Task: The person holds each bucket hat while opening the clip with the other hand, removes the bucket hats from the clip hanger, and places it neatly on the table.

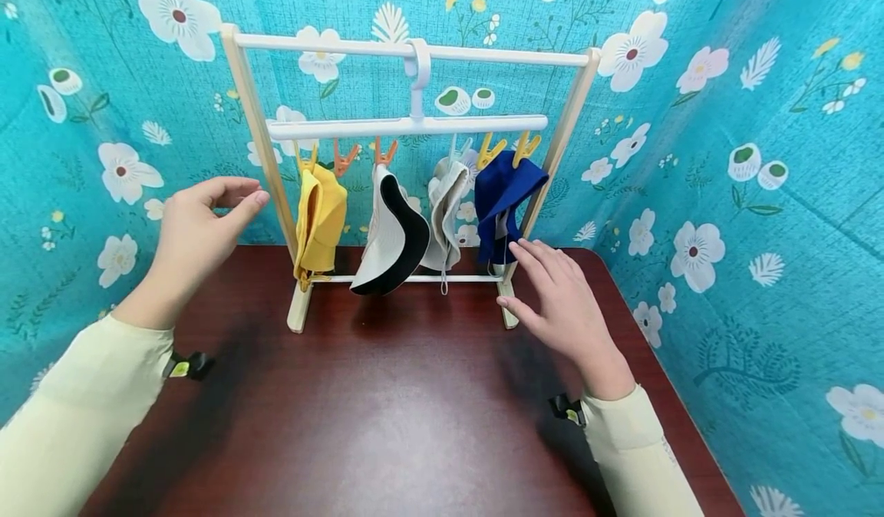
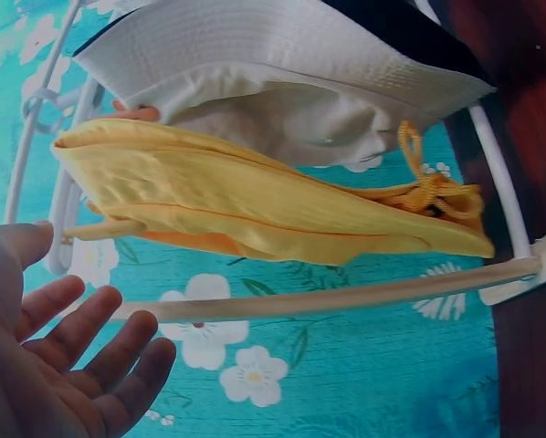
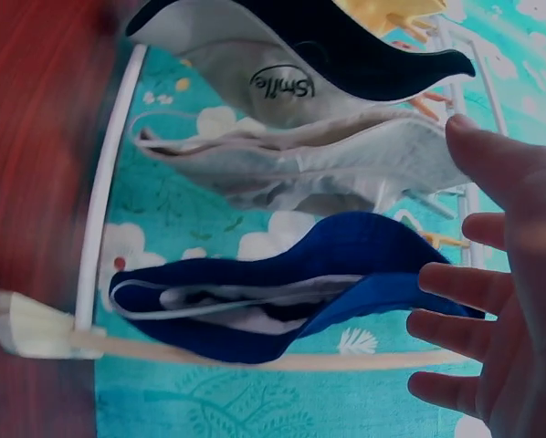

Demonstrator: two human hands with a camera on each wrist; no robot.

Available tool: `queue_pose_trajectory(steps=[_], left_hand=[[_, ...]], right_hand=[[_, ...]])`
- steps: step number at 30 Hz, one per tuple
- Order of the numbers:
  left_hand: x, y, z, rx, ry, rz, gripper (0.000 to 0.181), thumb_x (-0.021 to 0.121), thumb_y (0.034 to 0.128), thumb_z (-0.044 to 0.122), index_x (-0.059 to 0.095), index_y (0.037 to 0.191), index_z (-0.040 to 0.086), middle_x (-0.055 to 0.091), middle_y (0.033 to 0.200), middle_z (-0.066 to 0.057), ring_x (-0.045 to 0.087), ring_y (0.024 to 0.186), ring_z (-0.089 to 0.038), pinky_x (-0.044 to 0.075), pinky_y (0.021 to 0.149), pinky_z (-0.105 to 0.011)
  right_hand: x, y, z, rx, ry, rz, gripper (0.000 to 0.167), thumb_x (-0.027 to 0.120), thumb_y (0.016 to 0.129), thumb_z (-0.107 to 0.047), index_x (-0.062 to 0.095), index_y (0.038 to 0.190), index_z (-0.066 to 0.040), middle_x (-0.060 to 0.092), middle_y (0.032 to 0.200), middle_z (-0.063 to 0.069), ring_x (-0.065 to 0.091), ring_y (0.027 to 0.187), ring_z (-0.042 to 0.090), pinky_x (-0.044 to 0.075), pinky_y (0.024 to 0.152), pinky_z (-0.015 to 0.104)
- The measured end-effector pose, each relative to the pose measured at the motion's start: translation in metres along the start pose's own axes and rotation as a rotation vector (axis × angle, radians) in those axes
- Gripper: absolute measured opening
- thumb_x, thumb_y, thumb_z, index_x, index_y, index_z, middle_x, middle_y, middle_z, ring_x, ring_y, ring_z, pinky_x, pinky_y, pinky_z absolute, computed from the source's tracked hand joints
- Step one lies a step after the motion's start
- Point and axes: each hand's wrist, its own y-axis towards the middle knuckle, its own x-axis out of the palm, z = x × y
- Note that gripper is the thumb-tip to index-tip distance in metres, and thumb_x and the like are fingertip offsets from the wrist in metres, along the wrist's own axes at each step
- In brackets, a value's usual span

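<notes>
My left hand (image 1: 200, 233) hovers left of the rack with loosely bent fingers, holding nothing. Nearest to it hangs a yellow hat (image 1: 323, 218) with a tie cord, also seen in the left wrist view. My right hand (image 1: 569, 310), fingers spread, is just in front of a dark blue hat (image 1: 507, 195); a slight contact cannot be ruled out. Between these hang a white bucket hat (image 1: 381, 229) with a black underside and a light grey hat (image 1: 445, 218). Clothespins, including an orange clothespin (image 1: 385, 151) and a yellow clothespin (image 1: 526, 149), hang along a white hanger (image 1: 476, 125).
A wooden rack (image 1: 252, 110) with a white top rail (image 1: 511, 55) carries the hanger by its hook (image 1: 418, 64). It stands at the back of a dark red-brown table (image 1: 400, 417). Turquoise flowered cloth (image 1: 794, 218) covers the walls behind and to the right.
</notes>
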Motion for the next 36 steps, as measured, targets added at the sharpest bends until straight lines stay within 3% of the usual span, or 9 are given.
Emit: queue_pose_trajectory(steps=[4, 13, 23, 36], left_hand=[[-0.002, 0.007, 0.008, 0.005, -0.009, 0.014, 0.051, 0.067, 0.0944, 0.056, 0.072, 0.130, 0.019, 0.074, 0.116, -0.010, 0.058, 0.097, -0.002, 0.043, 0.077, -0.019], [0.002, 0.016, 0.027, -0.015, -0.001, -0.014, 0.058, 0.066, 0.0927, 0.060, 0.072, 0.130, 0.017, 0.075, 0.120, -0.011, 0.064, 0.111, -0.024, 0.046, 0.071, -0.021], [0.008, 0.024, 0.036, -0.022, -0.025, -0.022, 0.060, 0.067, 0.0912, 0.061, 0.071, 0.132, 0.017, 0.075, 0.121, -0.011, 0.067, 0.110, -0.024, 0.047, 0.068, -0.016], [0.017, 0.033, 0.045, -0.061, -0.046, -0.029, 0.061, 0.069, 0.0901, 0.061, 0.071, 0.133, 0.018, 0.074, 0.123, -0.008, 0.069, 0.109, -0.022, 0.052, 0.075, -0.018]], right_hand=[[-0.001, 0.006, -0.009, -0.017, 0.024, 0.043, 0.078, 0.072, 0.092, -0.050, 0.044, 0.157, -0.017, 0.048, 0.157, 0.008, 0.044, 0.144, 0.032, 0.035, 0.115, 0.058], [0.005, 0.016, -0.035, -0.024, 0.068, 0.068, 0.075, 0.070, 0.093, -0.050, 0.045, 0.156, -0.017, 0.052, 0.154, 0.005, 0.048, 0.141, 0.027, 0.037, 0.115, 0.053], [0.015, 0.035, -0.074, -0.073, 0.143, 0.115, 0.075, 0.073, 0.093, -0.049, 0.046, 0.155, -0.016, 0.056, 0.149, 0.007, 0.051, 0.138, 0.026, 0.042, 0.112, 0.051], [0.020, 0.047, -0.100, -0.105, 0.206, 0.141, 0.071, 0.072, 0.094, -0.047, 0.050, 0.151, -0.012, 0.060, 0.143, 0.010, 0.056, 0.132, 0.026, 0.046, 0.109, 0.047]])
